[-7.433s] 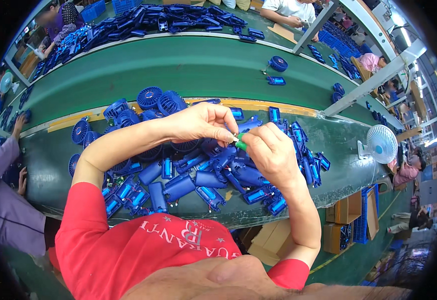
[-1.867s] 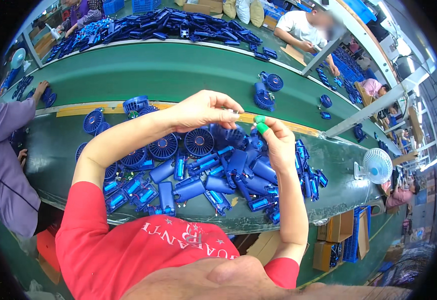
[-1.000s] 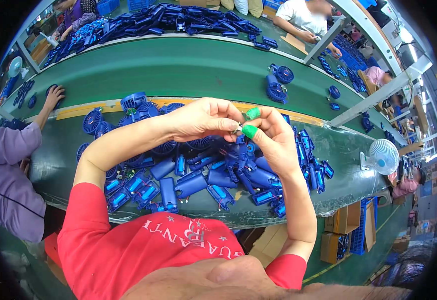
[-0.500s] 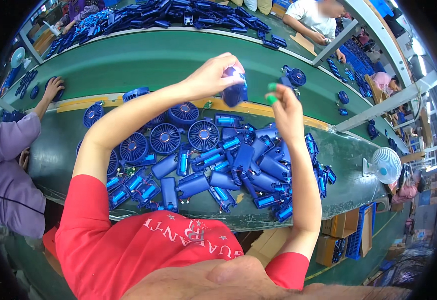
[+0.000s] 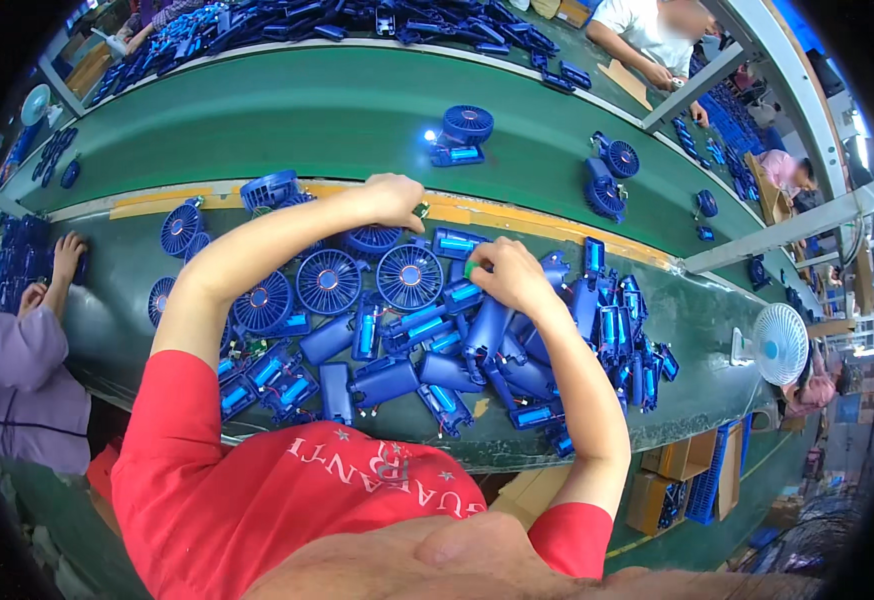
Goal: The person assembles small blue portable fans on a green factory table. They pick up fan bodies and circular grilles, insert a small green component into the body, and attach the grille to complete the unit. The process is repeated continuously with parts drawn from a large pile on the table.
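My left hand (image 5: 395,203) is at the table's far edge, its fingers closed at a small green circuit board (image 5: 421,210). The fingertips are partly hidden. My right hand (image 5: 512,277), with green finger covers, reaches into the pile and pinches a blue handle housing (image 5: 462,294) with a light-blue battery in it. Between and below my hands lie round blue fan heads (image 5: 410,278) and several more handle housings (image 5: 384,379), some showing batteries. Beyond them a blue fan (image 5: 467,124) with an open handle rests on the green conveyor belt (image 5: 337,110), a bright light beside it.
A yellow-taped ledge (image 5: 547,228) divides the table from the belt. More fan units (image 5: 605,190) lie on the belt to the right. A white desk fan (image 5: 780,343) stands at the table's right end. At left, a co-worker's hands (image 5: 65,260) handle blue parts. Metal posts (image 5: 787,228) rise at right.
The blue piece my left hand held up is out of that hand; a fan with a light now lies on the belt. Both hands have come down to the parts on the table.
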`<state>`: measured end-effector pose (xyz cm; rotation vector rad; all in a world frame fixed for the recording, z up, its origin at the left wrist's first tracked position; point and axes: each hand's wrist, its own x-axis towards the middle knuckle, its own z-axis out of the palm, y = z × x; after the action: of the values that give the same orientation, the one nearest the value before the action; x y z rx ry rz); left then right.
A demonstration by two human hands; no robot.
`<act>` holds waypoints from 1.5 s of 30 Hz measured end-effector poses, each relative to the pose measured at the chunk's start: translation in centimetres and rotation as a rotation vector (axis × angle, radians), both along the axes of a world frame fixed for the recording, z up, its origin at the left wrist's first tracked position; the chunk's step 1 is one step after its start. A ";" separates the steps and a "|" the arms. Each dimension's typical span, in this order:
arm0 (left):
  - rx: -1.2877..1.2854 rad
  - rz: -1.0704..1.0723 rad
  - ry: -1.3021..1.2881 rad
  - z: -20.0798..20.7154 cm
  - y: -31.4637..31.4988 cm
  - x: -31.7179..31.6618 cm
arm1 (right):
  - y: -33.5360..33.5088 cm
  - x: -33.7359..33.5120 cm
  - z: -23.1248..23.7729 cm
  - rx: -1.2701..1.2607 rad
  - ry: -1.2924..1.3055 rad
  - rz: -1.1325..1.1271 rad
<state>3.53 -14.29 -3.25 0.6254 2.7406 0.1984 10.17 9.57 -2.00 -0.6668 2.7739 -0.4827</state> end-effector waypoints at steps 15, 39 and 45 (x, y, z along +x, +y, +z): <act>0.864 0.069 -0.038 0.9 -0.6 1.4 | 4.0 1.9 1.4 -0.169 0.216 -0.068; 1.415 0.220 -0.406 6.8 -3.9 6.3 | 2.2 0.8 2.3 -0.056 0.227 -0.291; 1.365 0.150 -0.428 7.2 -2.1 7.0 | 4.3 1.9 3.8 -0.699 -0.143 -0.395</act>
<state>10.52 -16.37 4.00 0.5295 1.8840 2.0095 12.09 13.90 1.82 -0.1743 2.5647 -1.5486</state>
